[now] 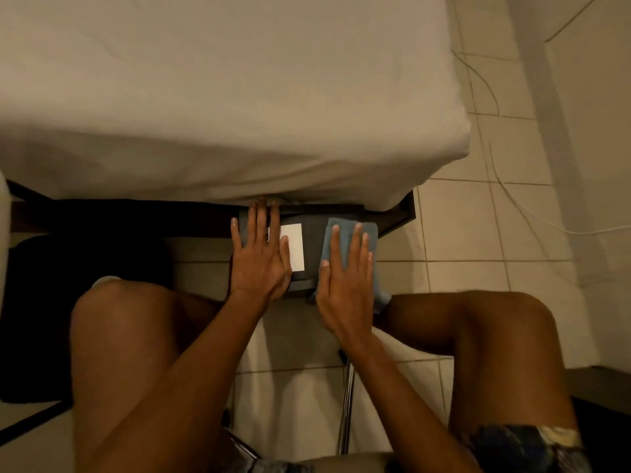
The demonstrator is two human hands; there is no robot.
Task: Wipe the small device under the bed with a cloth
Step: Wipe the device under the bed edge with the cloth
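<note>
Hands flat: left hand (261,264) on boxy dark device (313,242), right hand (346,291) pressing folded blue cloth (345,226)

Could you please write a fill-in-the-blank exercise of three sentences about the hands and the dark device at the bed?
1. The right hand presses a ____ cloth flat on the dark device.
2. The left hand partly covers a ____ label on the device.
3. The far end of the device goes under the ____.
Missing words: blue; white; bed.
</note>
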